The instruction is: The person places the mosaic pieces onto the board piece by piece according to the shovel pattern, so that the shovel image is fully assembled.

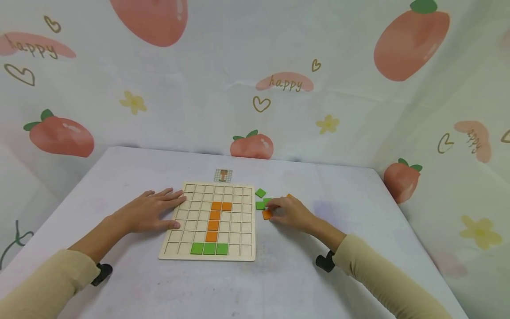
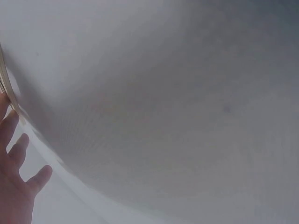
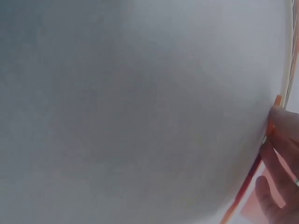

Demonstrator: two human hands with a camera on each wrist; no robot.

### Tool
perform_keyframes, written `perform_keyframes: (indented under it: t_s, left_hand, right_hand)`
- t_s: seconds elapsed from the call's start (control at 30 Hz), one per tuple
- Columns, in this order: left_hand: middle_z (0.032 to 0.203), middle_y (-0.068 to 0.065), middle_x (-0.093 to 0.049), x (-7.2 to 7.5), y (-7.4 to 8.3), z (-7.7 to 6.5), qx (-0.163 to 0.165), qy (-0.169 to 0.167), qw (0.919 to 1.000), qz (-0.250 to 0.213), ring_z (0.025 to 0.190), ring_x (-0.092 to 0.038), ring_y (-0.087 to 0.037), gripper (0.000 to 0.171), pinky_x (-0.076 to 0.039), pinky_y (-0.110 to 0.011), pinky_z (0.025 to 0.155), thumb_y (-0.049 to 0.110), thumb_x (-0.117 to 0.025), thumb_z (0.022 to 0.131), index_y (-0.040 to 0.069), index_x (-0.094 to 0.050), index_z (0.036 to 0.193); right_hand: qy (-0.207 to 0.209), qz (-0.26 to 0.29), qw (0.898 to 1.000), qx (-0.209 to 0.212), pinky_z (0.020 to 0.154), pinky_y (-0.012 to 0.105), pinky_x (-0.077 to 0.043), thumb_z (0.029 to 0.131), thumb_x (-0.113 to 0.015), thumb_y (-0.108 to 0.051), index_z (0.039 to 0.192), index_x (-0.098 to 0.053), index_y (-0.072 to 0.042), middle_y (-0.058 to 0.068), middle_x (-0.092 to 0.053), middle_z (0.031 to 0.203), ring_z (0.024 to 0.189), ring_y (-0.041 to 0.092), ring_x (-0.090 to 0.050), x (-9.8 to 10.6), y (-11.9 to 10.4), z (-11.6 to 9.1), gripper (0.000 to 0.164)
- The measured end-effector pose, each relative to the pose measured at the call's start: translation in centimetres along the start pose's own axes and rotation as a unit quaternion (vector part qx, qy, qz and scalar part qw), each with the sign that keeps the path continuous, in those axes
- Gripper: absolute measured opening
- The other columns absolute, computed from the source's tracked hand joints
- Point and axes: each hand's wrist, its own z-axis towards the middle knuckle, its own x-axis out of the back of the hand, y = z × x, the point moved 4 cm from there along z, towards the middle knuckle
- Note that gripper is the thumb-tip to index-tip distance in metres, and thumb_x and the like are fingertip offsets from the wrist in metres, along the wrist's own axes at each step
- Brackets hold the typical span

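A pale wooden grid board (image 1: 235, 239) lies flat on the table. Orange square tiles (image 1: 214, 215) form a column on it with one more at the upper right, and a row of green tiles (image 1: 209, 249) fills part of the bottom row. My left hand (image 1: 149, 212) rests spread at the board's left edge, its fingertips touching the rim. Just right of the board, my right hand (image 1: 292, 213) pinches an orange tile (image 1: 266, 215) between thumb and fingers. The right wrist view shows that hand (image 3: 282, 163) only at its edge, partly cut off.
Loose green tiles (image 1: 260, 193) lie between the board and my right hand. Another orange tile (image 1: 289, 195) peeks out behind that hand. Beyond the board's far edge lies a small gridded picture card (image 1: 223, 175). A fruit-printed cloth (image 1: 199, 110) hangs behind the table.
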Motion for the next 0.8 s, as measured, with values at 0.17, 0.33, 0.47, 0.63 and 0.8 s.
perform_keyframes:
  t_s: [0.17,0.33,0.47,0.63,0.8]
  left_hand:
    - [0.153,-0.009,-0.045,-0.1,0.0,-0.1,0.002,-0.001,1.0000,-0.001,0.141,-0.037,-0.041,0.085,-0.034,-0.065,0.105,0.070,-0.055,0.088,0.012,-0.047,0.149]
    - [0.153,-0.009,-0.045,-0.1,0.1,-0.1,0.000,-0.001,1.0000,-0.003,0.141,-0.037,-0.041,0.084,-0.034,-0.065,0.104,0.070,-0.055,0.089,0.012,-0.047,0.150]
    - [0.153,-0.010,-0.045,0.0,0.1,-0.1,0.001,-0.003,1.0000,-0.001,0.141,-0.037,-0.041,0.084,-0.034,-0.065,0.104,0.070,-0.055,0.088,0.012,-0.047,0.149]
    - [0.153,-0.010,-0.045,0.1,-0.1,-0.1,0.003,-0.004,1.0000,0.004,0.141,-0.037,-0.041,0.084,-0.035,-0.065,0.104,0.070,-0.054,0.088,0.012,-0.047,0.149]
    - [0.153,-0.010,-0.045,0.0,-0.1,0.0,0.000,-0.002,1.0000,-0.001,0.141,-0.037,-0.041,0.084,-0.035,-0.065,0.104,0.070,-0.055,0.089,0.012,-0.047,0.149]
  right_hand:
    - [-0.012,0.009,1.000,-0.001,0.090,0.037,-0.051,0.081,-0.082,-0.009,0.114,-0.071,-0.005,-0.001,-0.074,0.103,0.094,0.011,-0.067,-0.2,-0.1,0.2,0.034]
    - [-0.020,0.021,0.999,-0.018,0.094,0.043,-0.047,0.082,-0.082,-0.009,0.118,-0.070,-0.005,-0.001,-0.074,0.103,0.094,0.011,-0.068,-0.1,-0.2,0.3,0.038]
    - [-0.011,0.043,0.999,-0.016,0.093,0.039,-0.052,0.083,-0.080,-0.007,0.119,-0.068,-0.002,0.003,-0.073,0.103,0.093,0.015,-0.068,0.0,-0.5,0.8,0.038]
    - [0.006,0.054,0.998,-0.006,0.084,0.031,-0.055,0.084,-0.080,-0.007,0.118,-0.068,-0.002,0.004,-0.072,0.101,0.091,0.015,-0.067,-0.3,-1.3,2.4,0.036]
    - [0.007,0.047,0.999,-0.016,0.084,0.031,-0.054,0.085,-0.080,-0.012,0.120,-0.067,-0.003,0.003,-0.072,0.103,0.091,0.015,-0.066,-0.9,-3.0,4.5,0.038]
